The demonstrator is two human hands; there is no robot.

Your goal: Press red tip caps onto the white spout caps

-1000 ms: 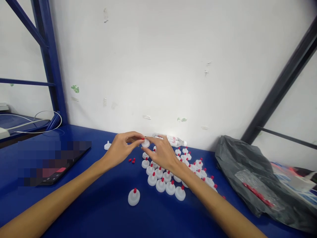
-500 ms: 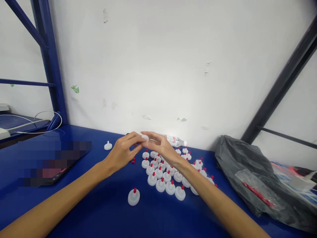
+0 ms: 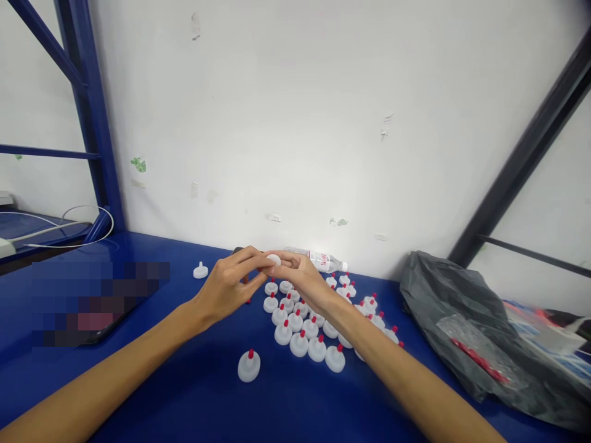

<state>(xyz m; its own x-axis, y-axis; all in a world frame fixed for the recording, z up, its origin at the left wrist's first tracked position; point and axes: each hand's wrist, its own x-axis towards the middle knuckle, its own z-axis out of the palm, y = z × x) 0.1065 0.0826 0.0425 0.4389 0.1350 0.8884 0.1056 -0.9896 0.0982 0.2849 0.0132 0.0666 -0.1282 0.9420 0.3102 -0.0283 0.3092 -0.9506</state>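
Between both hands, above the far part of the blue table [image 3: 184, 381], is a white nozzle cap [image 3: 274, 259]. My right hand [image 3: 302, 277] pinches it from the right. The fingers of my left hand [image 3: 233, 277] close in on its left side; their tips partly hide it, along with whatever small piece they may hold. Below and to the right stand several white nozzle caps with red tips [image 3: 299, 343], set close together. One more red-tipped cap [image 3: 249, 366] stands apart nearer to me. A white cap without a red tip [image 3: 200, 271] sits at the left.
A clear plastic bottle [image 3: 325, 261] lies by the wall behind my hands. On the right, a dark grey plastic bag [image 3: 429, 307] carries a clear pouch of red pieces [image 3: 480, 362]. A dark flat device [image 3: 124, 311], partly blurred out, rests at left.
The right fingers have curled in further around the white cap, which has turned and shifted slightly right. My left hand stays nearly in place. The caps on the table have not moved.
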